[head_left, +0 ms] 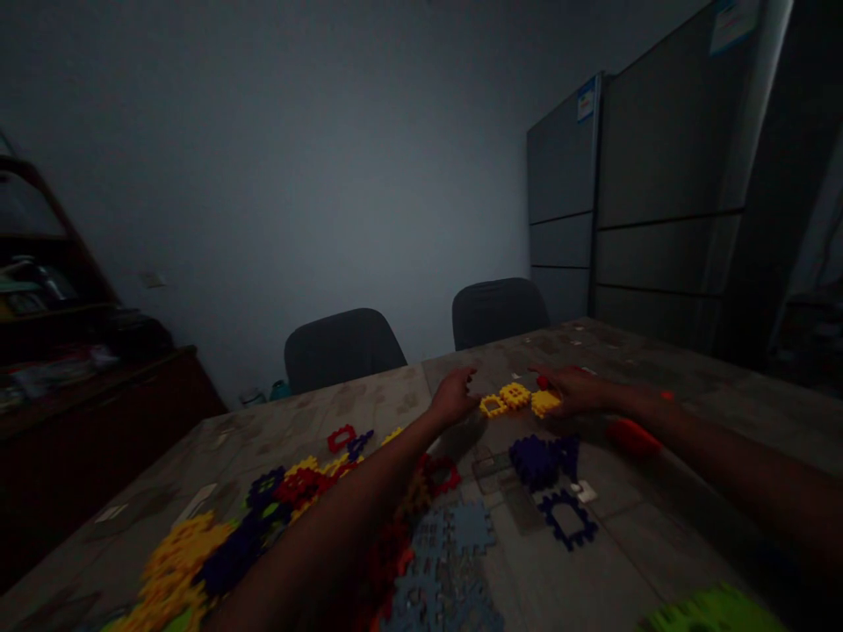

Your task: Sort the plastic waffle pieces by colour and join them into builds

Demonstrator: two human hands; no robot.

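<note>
My left hand (456, 395) reaches over the table with fingers apart and nothing visible in them. Just right of its fingertips lies a yellow toothed interlocking building piece (492, 406) with an open middle. A thicker yellow piece (515, 395) sits beside it. My right hand (574, 390) has its thumb and fingers at another yellow toothed piece (544, 404), apparently gripping its right side. A small red part (543, 383) shows by the right fingers. Dark blue pieces lie nearer, including a stack (532, 462) and an open frame (567, 520).
Mixed yellow, red and blue pieces (188, 553) are heaped at left, partly behind my left forearm. Grey-blue pieces (471, 527) lie front centre, a green piece (711, 612) front right, a red object (633, 437) under my right forearm. Two dark chairs (342, 348) stand behind the table (659, 491).
</note>
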